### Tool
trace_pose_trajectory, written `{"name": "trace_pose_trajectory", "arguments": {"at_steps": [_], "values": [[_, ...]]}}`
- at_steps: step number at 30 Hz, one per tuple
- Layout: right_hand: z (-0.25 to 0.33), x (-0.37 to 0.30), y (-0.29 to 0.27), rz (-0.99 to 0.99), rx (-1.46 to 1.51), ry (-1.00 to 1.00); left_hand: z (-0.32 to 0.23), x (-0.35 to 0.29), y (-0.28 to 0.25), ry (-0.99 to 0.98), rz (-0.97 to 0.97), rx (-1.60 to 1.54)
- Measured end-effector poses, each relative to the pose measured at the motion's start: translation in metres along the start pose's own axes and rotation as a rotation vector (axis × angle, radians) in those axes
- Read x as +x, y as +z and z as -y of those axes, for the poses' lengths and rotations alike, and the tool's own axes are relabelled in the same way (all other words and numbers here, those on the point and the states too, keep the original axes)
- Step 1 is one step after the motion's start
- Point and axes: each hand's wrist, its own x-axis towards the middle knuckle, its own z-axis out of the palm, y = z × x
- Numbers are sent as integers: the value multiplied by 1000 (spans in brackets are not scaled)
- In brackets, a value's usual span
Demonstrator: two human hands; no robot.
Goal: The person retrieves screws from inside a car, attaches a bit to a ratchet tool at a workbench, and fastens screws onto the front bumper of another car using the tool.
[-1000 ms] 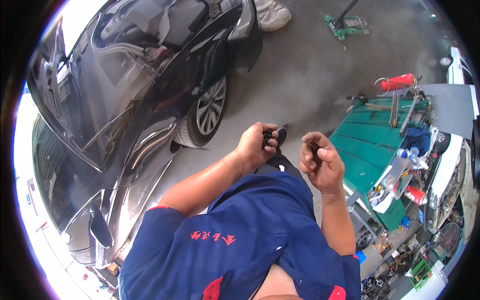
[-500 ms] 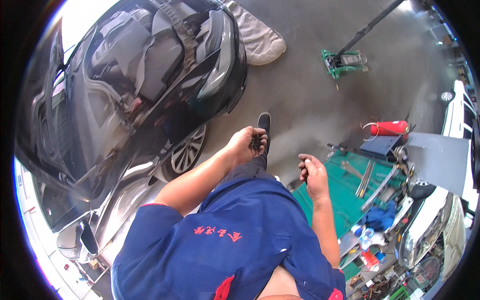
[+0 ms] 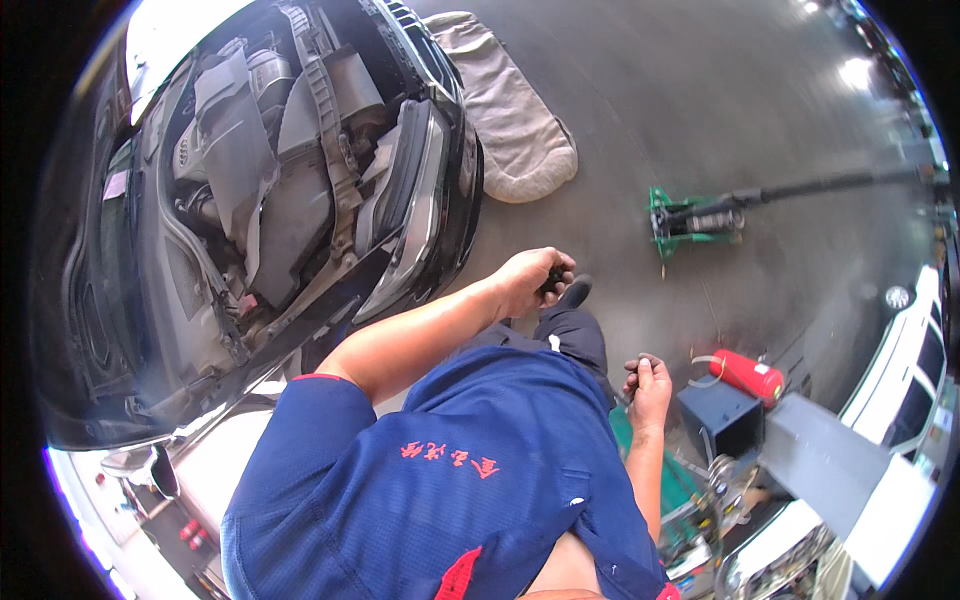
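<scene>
Holds a cluster of small black parts point(image 3: 553, 281) in the left hand point(image 3: 528, 282), with the grip curled around them, out ahead of the body and near a dark shoe point(image 3: 576, 292); cannot tell their exact kind, being partly covered by the fingers. Holds the right hand point(image 3: 649, 389) nearer and to the right, well apart from the left, with thumb and fingers bent inward; cannot tell whether anything is pinched in that grip. Wears a navy shirt point(image 3: 400, 510). Stands close to a dark car point(image 3: 340, 290) on the left, with its engine bay point(image 3: 290, 165) uncovered and a beige fabric cover point(image 3: 522, 145) just beside its front. Has a green floor jack point(image 3: 690, 221) at the far right; nearer, a red fire extinguisher point(image 3: 747, 377) beside a dark blue box point(image 3: 722, 412), and a green counter point(image 3: 621, 430) partly hidden by the right forearm.
</scene>
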Motion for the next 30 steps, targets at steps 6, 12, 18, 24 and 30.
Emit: {"name": "trace_pose_trajectory", "arguments": {"at_steps": [6, 12, 18, 24, 30], "values": [[97, 200, 45, 276, -348, 60, -85, 86, -7, 159, -233, -361], [262, 359, 156, 635, -562, -53, -166, 108, 4, 312, -290, -521], [370, 454, 230, 665, -503, -53, -228, 178, 3, 397, -304, -770], [407, 488, 296, 680, -543, 79, -311, 283, -51, 396, -286, -788], [435, 545, 349, 806, -841, 237, -390, 332, -61, 544, -417, -857]]}}
